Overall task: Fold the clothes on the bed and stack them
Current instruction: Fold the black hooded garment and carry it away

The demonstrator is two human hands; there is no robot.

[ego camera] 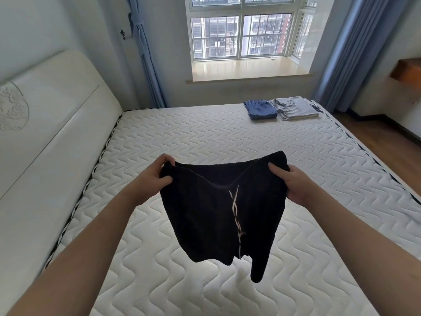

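A white quilted mattress (205, 137) fills most of the frame, running from the bottom edge up toward the window (241, 30) at top centre. A white padded headboard (52, 124) leans along the left side, and blue curtains (355, 49) hang at either side of the window. Wooden floor (387, 133) shows at the right edge.

In the lower middle of the frame, black shorts (211, 220) hang in the air above the mattress, clear of it. The waistband runs left to right between the hands with its opening toward the camera, and the legs hang straight down (the right leg drops lower than the left). A white drawstring (234, 208) dangles down the middle of the front.

In the upper right, near the far corner of the mattress, folded dark blue shorts (260, 109) lie just beside a folded light grey stack (296, 108), well apart from the black shorts.

The left hand (157, 176) grips the left end of the waistband, fingers curled round the cloth. The right hand (289, 183) holds the right end, thumb on the near side and fingers behind.
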